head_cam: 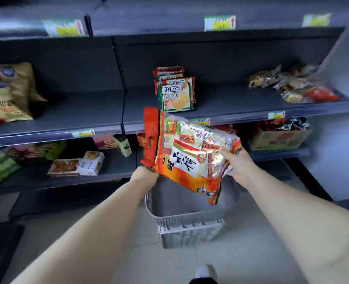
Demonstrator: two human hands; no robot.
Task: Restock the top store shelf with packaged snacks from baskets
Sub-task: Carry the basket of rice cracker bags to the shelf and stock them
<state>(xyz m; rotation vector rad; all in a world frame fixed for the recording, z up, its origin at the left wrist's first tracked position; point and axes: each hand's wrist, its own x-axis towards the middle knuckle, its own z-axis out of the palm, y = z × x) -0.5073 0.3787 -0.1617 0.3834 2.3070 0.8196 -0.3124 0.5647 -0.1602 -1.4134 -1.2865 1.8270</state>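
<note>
two hands held one large orange-red snack bag (190, 158) tilted above the grey basket (192, 214) on the floor. left hand (143, 177) closed on the bag's lower left corner, fingers hidden behind it. right hand (236, 163) curled around the right edge, thumb on top. middle shelf (71, 113) behind carried green cracker packs (175, 95).

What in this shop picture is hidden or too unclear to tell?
- Head view: the price tags on the top shelf are blurred and unreadable.
- The left hand fingers are hidden behind the snack bag.
- The far part of the basket floor is hidden by the bag.
- The clear packets at right are too blurred to identify.
</note>
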